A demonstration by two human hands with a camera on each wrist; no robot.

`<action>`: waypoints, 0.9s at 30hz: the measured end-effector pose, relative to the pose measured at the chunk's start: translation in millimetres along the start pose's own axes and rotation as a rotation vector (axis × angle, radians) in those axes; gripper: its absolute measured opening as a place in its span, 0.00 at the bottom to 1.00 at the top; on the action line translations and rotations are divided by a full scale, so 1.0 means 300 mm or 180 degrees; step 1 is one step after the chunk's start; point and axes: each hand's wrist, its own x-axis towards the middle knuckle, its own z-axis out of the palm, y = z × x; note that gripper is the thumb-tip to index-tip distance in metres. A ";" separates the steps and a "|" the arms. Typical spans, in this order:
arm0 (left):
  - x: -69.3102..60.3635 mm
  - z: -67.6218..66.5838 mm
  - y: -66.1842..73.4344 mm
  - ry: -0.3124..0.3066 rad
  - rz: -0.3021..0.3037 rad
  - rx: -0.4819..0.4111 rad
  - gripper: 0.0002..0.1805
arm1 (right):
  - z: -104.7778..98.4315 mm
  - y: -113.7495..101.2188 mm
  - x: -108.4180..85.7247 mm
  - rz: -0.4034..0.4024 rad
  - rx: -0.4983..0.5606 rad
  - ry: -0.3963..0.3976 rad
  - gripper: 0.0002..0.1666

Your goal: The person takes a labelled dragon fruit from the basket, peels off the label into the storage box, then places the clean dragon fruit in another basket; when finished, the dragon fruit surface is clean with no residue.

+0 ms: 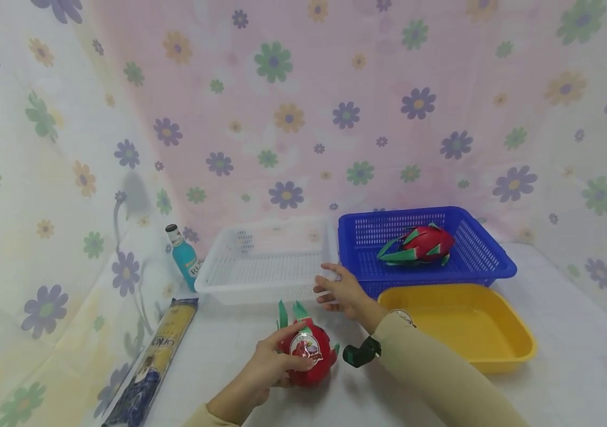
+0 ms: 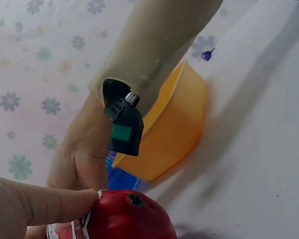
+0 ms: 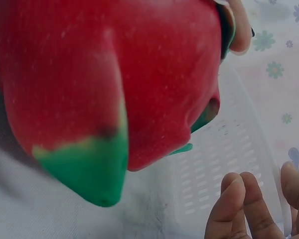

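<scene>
On the white cloth (image 1: pixel 218 356), head view: red dragon fruit (image 1: pixel 320 366) sits near the front edge, gripped in the left hand (image 1: pixel 260 367), thumb across its round sticker (image 1: pixel 305 344), index finger over the top. I can't tell from my station whether its underside touches down. Right hand (image 1: pixel 345 293) holds nothing, fingers loosely spread by the near corner of the white basket (image 1: pixel 255 292), close to the blue basket (image 1: pixel 474 274), where a second fruit (image 1: pixel 431 243) lies. Handling, my guess: light, fairly stiff, a little slippery, hardly fragile; I'd take it round the widest part and spare the thin green leaves (image 1: pixel 283 314), which look bendable. Both baskets are slotted plastic; yellow tub (image 1: pixel 463 323) solid-walled, corners rounded. Left wrist view: a digit of the left hand lies along the glossy skin; dark rough patch (image 2: pixel 136 200) on this end. Above it I get the black device (image 2: pixel 123 130) at the right cuff, knit sleeve (image 2: pixel 149 40) finely ribbed. Right wrist view: fruit fills the upper left, bulging, softly ridged, one pointed scale (image 3: pixel 89 167) tipped green. Right fingers half bent, grasping nothing, before the basket's white slots.
</scene>
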 end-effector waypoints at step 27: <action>-0.008 0.113 -0.032 0.0379 0.0287 0.0512 0.42 | -0.033 -0.023 -0.081 -0.0015 -0.0248 -0.0503 0.39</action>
